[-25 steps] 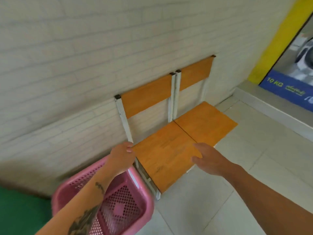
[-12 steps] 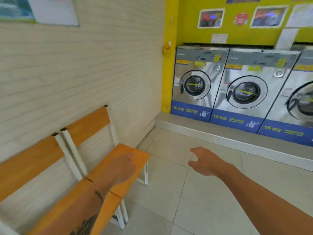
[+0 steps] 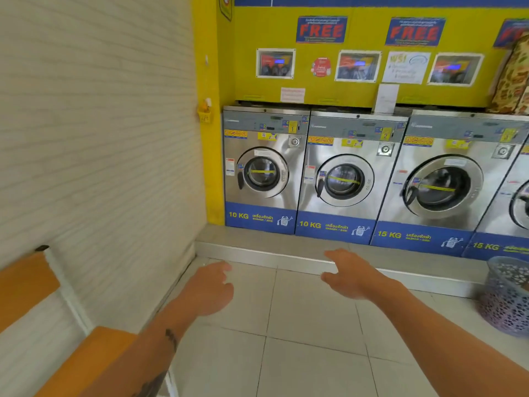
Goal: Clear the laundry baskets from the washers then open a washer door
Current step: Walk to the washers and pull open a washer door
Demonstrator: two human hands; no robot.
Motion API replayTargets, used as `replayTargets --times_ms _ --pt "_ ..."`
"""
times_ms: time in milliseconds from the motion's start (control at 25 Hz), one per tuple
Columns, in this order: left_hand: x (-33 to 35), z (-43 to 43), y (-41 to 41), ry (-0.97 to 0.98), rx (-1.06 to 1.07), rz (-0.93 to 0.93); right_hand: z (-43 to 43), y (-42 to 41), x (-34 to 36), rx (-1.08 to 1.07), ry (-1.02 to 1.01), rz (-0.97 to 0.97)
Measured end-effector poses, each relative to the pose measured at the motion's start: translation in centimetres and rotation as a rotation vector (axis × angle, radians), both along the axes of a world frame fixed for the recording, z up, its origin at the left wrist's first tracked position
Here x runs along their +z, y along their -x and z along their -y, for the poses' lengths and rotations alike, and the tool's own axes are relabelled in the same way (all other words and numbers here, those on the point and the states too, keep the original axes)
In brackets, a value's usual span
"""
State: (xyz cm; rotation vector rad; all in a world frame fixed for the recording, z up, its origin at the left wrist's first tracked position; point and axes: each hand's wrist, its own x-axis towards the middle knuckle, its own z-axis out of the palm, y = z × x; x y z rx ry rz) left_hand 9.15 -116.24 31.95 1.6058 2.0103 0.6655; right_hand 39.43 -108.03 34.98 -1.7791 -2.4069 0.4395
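The view has swung from the bench to the washers, where both empty hands, left hand and right hand, hang loosely spread, the right nearer the blue basket at three o'clock.

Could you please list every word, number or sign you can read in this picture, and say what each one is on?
"FREE": blue poster on the yellow wall, and again on the second poster.
"10 KG": blue base of the first washer and of the second washer.
"15 KG": base of the third washer and of the fourth washer.
Stickers, notices and Thai lettering: too blurred to read.
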Motion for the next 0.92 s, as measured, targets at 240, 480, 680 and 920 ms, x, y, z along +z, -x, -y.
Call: replayTargets --times_ms 240,480,680,920 --pt "1.8 -19.5 -2.7 -0.083 -0.160 -0.070 -13.2 -3.4 2.7 -0.164 -0.031 -0.066" --pt "2.0 -36.7 -9.4 -0.030 -0.381 -0.058 -27.1 -9.8 2.5 -0.285 -0.036 -0.133" --pt "2.3 -50.2 -14.5 -0.059 -0.362 0.038 -42.2 -15.3 3.9 -0.289 -0.041 -0.219" --pt "2.6 -64.2 -16.7 -0.057 -0.302 0.061 -59.8 -17.0 4.9 -0.198 -0.010 -0.248"
